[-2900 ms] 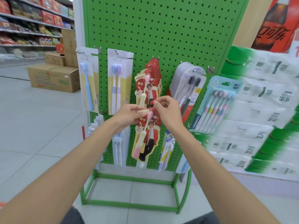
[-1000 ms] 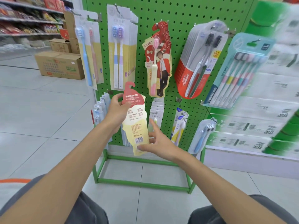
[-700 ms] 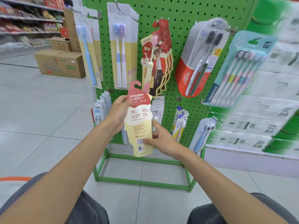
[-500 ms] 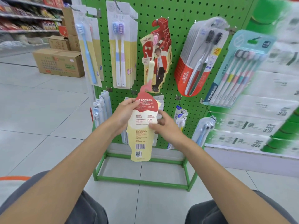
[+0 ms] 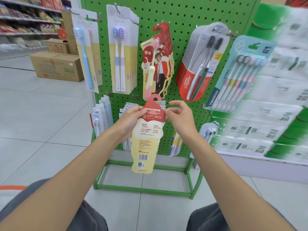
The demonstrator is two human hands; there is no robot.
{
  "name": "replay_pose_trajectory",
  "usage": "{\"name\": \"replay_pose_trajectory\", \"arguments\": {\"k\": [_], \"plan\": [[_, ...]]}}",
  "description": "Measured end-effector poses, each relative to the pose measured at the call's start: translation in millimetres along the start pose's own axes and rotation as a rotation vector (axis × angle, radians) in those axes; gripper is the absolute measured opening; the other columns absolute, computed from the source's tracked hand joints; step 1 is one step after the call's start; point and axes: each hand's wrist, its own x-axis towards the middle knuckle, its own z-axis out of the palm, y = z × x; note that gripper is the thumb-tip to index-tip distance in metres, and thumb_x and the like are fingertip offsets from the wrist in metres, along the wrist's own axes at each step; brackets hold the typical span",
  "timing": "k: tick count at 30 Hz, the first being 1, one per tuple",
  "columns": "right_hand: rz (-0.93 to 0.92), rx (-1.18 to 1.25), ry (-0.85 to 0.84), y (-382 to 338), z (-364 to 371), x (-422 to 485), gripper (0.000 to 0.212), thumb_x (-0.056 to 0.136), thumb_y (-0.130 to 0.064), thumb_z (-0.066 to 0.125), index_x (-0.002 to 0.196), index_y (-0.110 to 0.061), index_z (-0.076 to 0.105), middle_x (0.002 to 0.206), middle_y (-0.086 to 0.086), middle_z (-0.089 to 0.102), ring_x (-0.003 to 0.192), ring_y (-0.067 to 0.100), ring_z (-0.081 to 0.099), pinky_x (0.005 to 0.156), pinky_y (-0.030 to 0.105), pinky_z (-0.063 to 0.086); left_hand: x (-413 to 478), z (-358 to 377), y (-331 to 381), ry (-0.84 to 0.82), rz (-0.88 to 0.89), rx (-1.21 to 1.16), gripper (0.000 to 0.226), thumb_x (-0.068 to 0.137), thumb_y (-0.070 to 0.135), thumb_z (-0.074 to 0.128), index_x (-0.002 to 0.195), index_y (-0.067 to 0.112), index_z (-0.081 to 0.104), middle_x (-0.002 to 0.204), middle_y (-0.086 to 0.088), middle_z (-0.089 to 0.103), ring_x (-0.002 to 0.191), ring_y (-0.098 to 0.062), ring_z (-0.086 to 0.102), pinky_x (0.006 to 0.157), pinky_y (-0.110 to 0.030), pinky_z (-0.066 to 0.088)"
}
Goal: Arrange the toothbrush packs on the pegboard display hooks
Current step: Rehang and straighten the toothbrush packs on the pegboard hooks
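Where the two hands meet before the lower row of the pegboard [image 5: 183, 14], the first item is one toothbrush pack [image 5: 147, 135]. It is a red-and-cream ice-cream-shaped card, upright, printed back and barcode towards the camera, and it hangs on no hook. Its hanger cut-out at the top sits just below the hung stack of matching packs [image 5: 158, 60].

- Left hand [image 5: 131, 120]: grips the card's left edge, thumb on the printed side, fingers curled behind.
- Right hand [image 5: 180, 117]: just beside the card's right edge, fingers loosely curled and spread, not closed round it. The thumb tip is at the edge; whether it presses cannot be told.

Upper row of the board, left to right:
- single blue-brush packs [image 5: 86, 55] at the board's left edge
- twin blue-and-purple brush packs [image 5: 121, 52]
- the matching red stack
- Colgate twin packs [image 5: 198, 67], tilted
- a pale blue YIBAO multi-brush pack [image 5: 238, 75], tilted

Lower row: slim white packs [image 5: 103, 114] on the left, a small clear blister pack [image 5: 208, 130] on the right, and others partly hidden behind the held card.

Surroundings: green floor frame [image 5: 143, 189] under the board, cardboard box [image 5: 56, 67] on the tiled floor to the left, blurred green-and-white wrapped goods [image 5: 266, 114] stacked to the right.
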Motion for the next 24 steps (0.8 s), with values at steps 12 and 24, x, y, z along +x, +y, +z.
{"name": "replay_pose_trajectory", "arguments": {"k": [12,24], "plan": [[-0.021,-0.025,-0.261,13,27,-14,0.019,0.1,-0.034,0.05,0.118,-0.036,0.053,0.113,-0.016,0.061,0.11,0.006,0.059,0.1,0.045,0.049,-1,9,-1,-0.07,-0.001,-0.105,0.041,0.106,0.031,0.035,0.119,0.008,0.067,0.123,-0.006,0.068,0.111,-0.027,0.065,0.091,-0.043,0.053],[-0.029,-0.012,-0.099,4,24,-4,0.025,0.102,-0.019,0.046,0.104,-0.006,0.067,0.095,0.011,0.07,0.077,0.01,0.056,0.069,0.024,0.044,9,19,13,0.148,0.222,0.274,0.032,0.094,0.03,0.064,0.124,0.022,0.054,0.123,0.002,0.058,0.108,-0.01,0.057,0.08,-0.023,0.049]]}}
